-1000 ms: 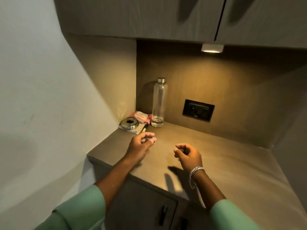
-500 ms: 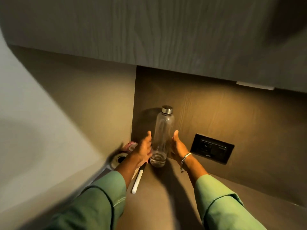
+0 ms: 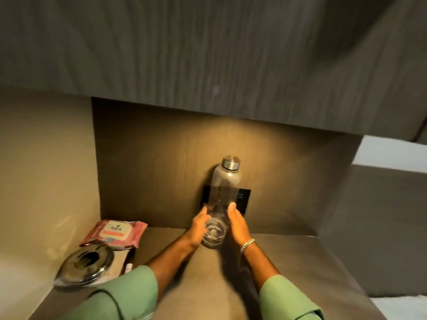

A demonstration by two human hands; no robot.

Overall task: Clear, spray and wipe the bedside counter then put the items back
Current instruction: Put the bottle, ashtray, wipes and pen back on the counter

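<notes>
A clear plastic bottle with a silver cap is held between both palms, tilted with its base toward me, in front of the back panel. My left hand presses its left side and my right hand, with a bracelet at the wrist, presses its right side. The brown bedside counter lies below. At the counter's left lie a pink wet-wipes pack and a round metal lid-like dish on a white paper.
A black wall socket sits on the back panel behind the bottle. Dark wood cabinets hang low overhead. A side wall closes the left; a grey panel closes the right.
Both hands reached the bottle and closed on its sides, then carried it rightward, off the counter, to in front of the socket. The camera view has swung to the right.
</notes>
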